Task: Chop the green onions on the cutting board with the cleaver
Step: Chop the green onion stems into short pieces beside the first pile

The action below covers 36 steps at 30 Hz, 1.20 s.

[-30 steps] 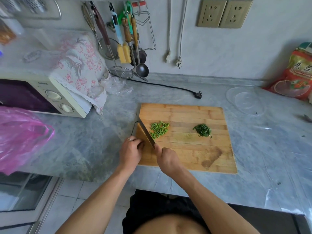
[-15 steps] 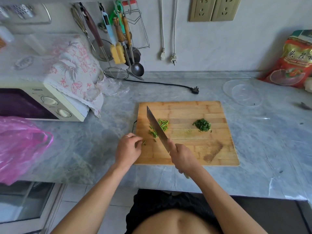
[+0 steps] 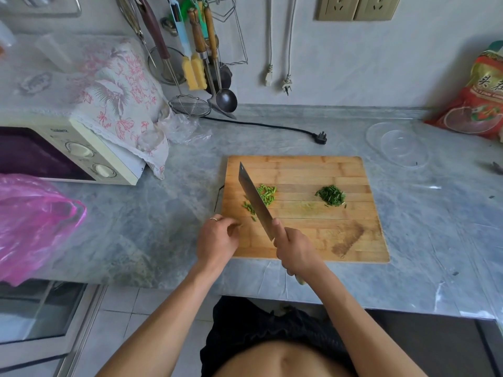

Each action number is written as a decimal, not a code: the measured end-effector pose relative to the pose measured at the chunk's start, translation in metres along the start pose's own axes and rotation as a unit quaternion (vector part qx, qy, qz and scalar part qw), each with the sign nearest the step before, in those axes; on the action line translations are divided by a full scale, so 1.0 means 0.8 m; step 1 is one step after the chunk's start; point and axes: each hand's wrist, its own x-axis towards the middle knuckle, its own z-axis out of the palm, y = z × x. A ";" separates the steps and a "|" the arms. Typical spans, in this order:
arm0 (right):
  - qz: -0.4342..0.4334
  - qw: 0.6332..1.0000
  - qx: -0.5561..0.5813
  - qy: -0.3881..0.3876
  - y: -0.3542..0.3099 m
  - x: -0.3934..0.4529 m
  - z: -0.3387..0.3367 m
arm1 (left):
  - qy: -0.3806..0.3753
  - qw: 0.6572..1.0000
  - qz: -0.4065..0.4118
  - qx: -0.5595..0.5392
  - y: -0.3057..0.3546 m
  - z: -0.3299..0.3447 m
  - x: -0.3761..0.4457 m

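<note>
Fingers of right hand (image 3: 295, 250) wrap the cleaver (image 3: 255, 204); left hand (image 3: 216, 240) curled, holding what I can't tell. Green onions (image 3: 265, 195) near cutting board's (image 3: 299, 170) left edge coarse, need more chopping; fine pile (image 3: 330, 195) done.

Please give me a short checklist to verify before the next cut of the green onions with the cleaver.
1. Right hand grips the cleaver handle: ok.
2. Left hand is away from the blade, at the cutting board edge: ok.
3. Light green pieces gathered in one pile: not ok, some lie left of the blade.
4. Dark chopped pile clear of the blade: ok.
5. Blade edge touching the board: cannot tell.
</note>
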 end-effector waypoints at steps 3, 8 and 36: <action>0.006 1.000 0.008 0.007 0.002 -0.001 0.003 | -0.007 0.998 0.019 0.053 0.005 0.003 0.006; 0.012 1.000 0.015 0.004 0.004 -0.002 0.005 | -0.018 0.999 0.014 0.045 0.008 0.011 0.019; -0.079 0.994 -0.066 -0.031 -0.009 0.003 0.011 | 0.064 0.997 -0.031 -0.011 -0.014 0.011 -0.005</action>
